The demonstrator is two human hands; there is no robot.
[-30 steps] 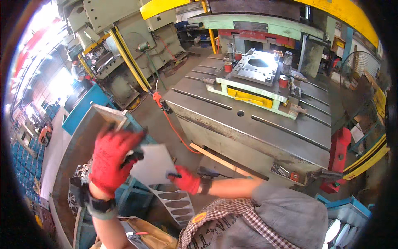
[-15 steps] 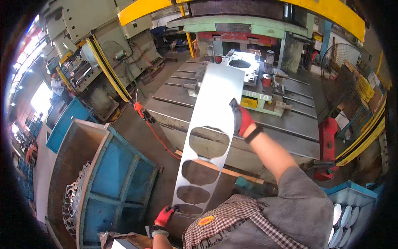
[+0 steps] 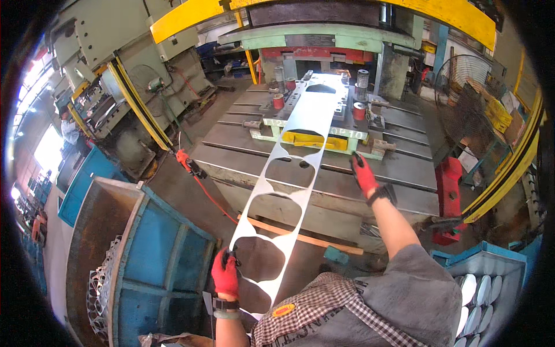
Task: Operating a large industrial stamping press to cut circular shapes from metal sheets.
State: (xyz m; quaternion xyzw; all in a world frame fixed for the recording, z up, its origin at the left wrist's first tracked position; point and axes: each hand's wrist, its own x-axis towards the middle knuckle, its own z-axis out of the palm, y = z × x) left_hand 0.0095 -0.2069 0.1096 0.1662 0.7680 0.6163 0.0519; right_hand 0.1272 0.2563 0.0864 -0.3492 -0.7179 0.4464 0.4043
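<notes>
A long shiny sheet-metal strip (image 3: 312, 115) with several large round holes slants from near my body up to the press. Its solid far end lies over the die (image 3: 337, 110). My left hand (image 3: 225, 274), in a red and black glove, grips the strip's left edge beside one of the near holes. To the right of the strip my right hand (image 3: 365, 176), gloved alike, hovers near the front edge of the press bed. It touches nothing, and its fingers are stretched out. The strip's nearest end is partly hidden by my apron.
A blue scrap bin (image 3: 159, 248) with punched metal webs (image 3: 103, 283) stands left. At lower right a blue container (image 3: 491, 260) holds round metal discs (image 3: 477, 301). The slotted press bed (image 3: 399, 179) lies ahead, yellow guard posts (image 3: 139, 104) flank it, and a fan (image 3: 462, 84) stands right.
The strip has moved forward and lowered, its far end now over the die. My left hand has risen along with it. My right hand has let go of the strip and shifted right.
</notes>
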